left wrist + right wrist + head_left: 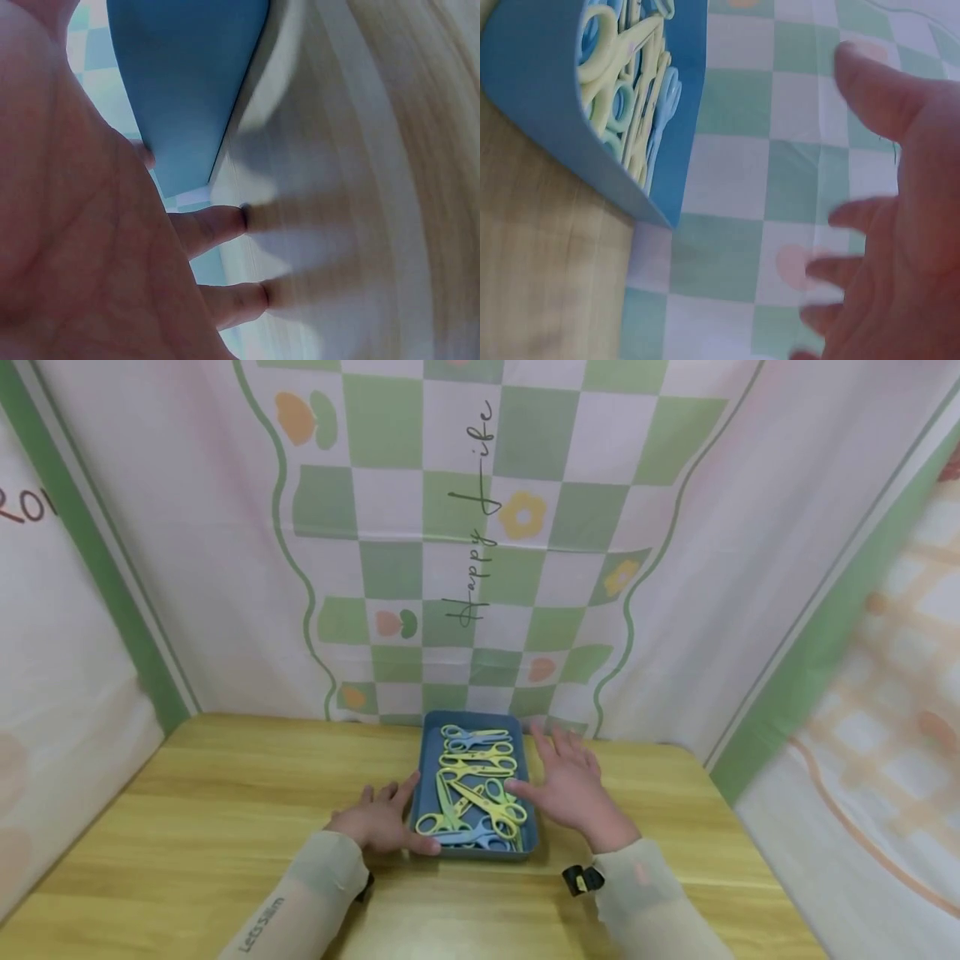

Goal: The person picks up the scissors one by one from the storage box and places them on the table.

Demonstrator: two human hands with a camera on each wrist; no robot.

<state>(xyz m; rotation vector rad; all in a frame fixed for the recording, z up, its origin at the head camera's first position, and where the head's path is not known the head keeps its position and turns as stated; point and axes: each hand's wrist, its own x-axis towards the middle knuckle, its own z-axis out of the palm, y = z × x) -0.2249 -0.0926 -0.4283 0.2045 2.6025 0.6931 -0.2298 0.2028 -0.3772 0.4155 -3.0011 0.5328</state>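
Note:
A blue plastic tray (pixel 430 777) on the table holds several small scissors with yellow (pixel 491 806), blue (pixel 476 739) and green handles. My left hand (pixel 378 821) is at its front left corner, thumb by the front rim and index finger along the left side. In the left wrist view the palm faces the tray wall (pixel 187 82), and two fingertips (pixel 225 225) reach down to the tabletop. To the right of the tray, my right hand (pixel 573 789) is spread with nothing in it; the right wrist view shows its fingers apart from the tray.
The wooden table (pixel 247 810) extends to both sides and in front of the tray. A green-and-white checkered cloth (pixel 457 568) hangs right behind the table's back edge. Further pale cloths (pixel 862 760) hang at left and right.

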